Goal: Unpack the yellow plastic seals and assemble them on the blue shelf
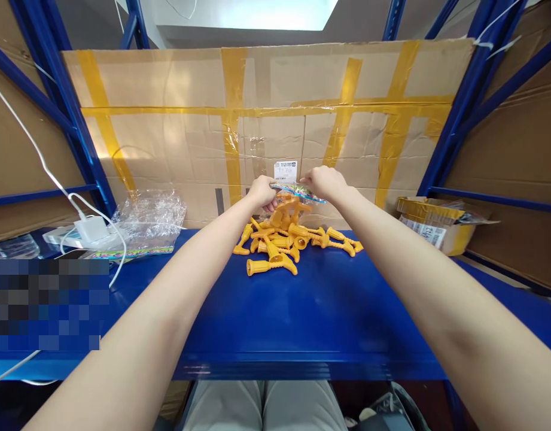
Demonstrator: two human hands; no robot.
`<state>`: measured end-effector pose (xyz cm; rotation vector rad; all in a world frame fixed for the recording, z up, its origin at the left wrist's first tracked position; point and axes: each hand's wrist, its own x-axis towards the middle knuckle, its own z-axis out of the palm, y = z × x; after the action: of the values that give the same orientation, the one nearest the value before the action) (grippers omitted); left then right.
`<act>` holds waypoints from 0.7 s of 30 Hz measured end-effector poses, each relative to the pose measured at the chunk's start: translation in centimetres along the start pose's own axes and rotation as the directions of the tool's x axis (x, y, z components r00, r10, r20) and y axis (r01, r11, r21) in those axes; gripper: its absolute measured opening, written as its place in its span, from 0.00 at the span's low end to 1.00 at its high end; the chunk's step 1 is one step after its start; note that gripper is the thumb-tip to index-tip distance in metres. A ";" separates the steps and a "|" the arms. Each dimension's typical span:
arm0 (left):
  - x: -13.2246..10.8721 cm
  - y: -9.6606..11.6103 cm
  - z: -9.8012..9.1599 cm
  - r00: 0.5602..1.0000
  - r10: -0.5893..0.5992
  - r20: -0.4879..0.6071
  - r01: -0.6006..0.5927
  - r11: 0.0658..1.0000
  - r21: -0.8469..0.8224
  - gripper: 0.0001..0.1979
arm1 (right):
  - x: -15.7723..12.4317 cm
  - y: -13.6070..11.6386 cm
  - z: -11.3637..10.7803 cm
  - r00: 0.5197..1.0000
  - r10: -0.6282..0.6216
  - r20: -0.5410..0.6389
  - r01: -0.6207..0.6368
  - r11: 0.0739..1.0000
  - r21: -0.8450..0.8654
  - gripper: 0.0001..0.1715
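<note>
Out in front, my left hand [262, 193] pinches one side of a clear plastic bag with a colourful printed strip [297, 191]. Across from it, my right hand [324, 182] has its fingers closed at the strip's other end. Orange plastic toy pieces [288, 212] show inside or just below the bag; which of the two I cannot tell. Under both hands lies a loose pile of several more orange toy hammers [271, 266], with ribbed handles and curved heads, on the blue shelf top [311, 317].
Crumpled clear bags [149, 218] lie at the left beside a white plug adapter [91, 228] with cables. An open cardboard box [437, 224] stands at the right. Behind rises a taped cardboard wall [189, 143] with a white label, between blue shelf posts [84, 131].
</note>
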<state>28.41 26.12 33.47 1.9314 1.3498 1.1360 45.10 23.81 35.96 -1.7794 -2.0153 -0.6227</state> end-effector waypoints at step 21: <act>0.7 0.2 -2.2 0.957 0.138 -0.256 -0.207 0.942 -0.266 0.11 | 0.9 -0.9 3.7 0.900 0.142 -0.412 0.107 0.844 0.525 0.14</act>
<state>26.73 26.60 35.01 1.7688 1.0646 1.5956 44.17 26.48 33.34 -1.1902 -1.6404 -0.3520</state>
